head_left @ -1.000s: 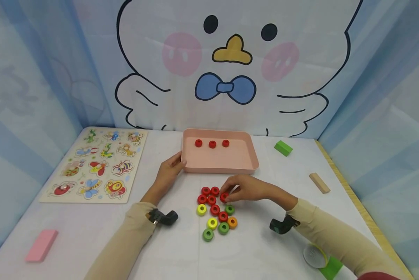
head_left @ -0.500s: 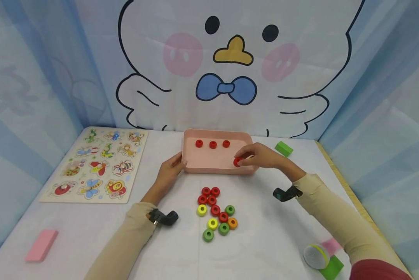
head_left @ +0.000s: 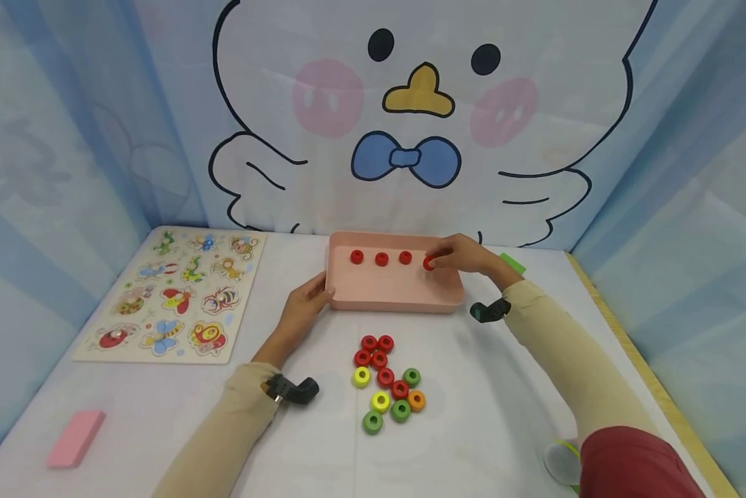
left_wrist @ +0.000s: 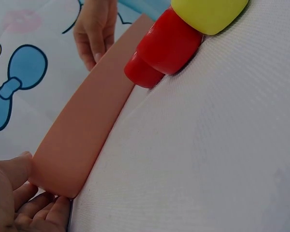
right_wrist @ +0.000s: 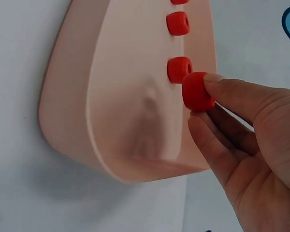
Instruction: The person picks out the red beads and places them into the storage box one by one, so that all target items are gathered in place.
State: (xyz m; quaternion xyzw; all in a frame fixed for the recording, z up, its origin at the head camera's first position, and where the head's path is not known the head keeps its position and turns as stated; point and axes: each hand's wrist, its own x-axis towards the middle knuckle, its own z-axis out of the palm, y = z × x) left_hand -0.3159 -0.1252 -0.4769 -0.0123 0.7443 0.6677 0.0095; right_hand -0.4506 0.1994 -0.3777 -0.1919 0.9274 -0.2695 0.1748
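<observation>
Right hand (head_left: 466,254) pinches a red ring (head_left: 429,263) between thumb and fingertips, held over the far right of the pink tray (head_left: 398,299), just beside three red rings (head_left: 381,259) lined up inside. Left hand (head_left: 304,304) rests relaxed against the tray's near-left corner, steadying it, gripping nothing. Looks like the placing step: next move needs lowering in line, then letting go. Remaining rings (head_left: 385,380) lie on the desk (head_left: 161,415) between both forearms.

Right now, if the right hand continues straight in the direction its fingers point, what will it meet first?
The right hand pinches a red ring and points along the row in the pink tray. Going straight on, it would probably meet the nearest red ring in that row first, though the height above the tray floor is unclear.
</observation>
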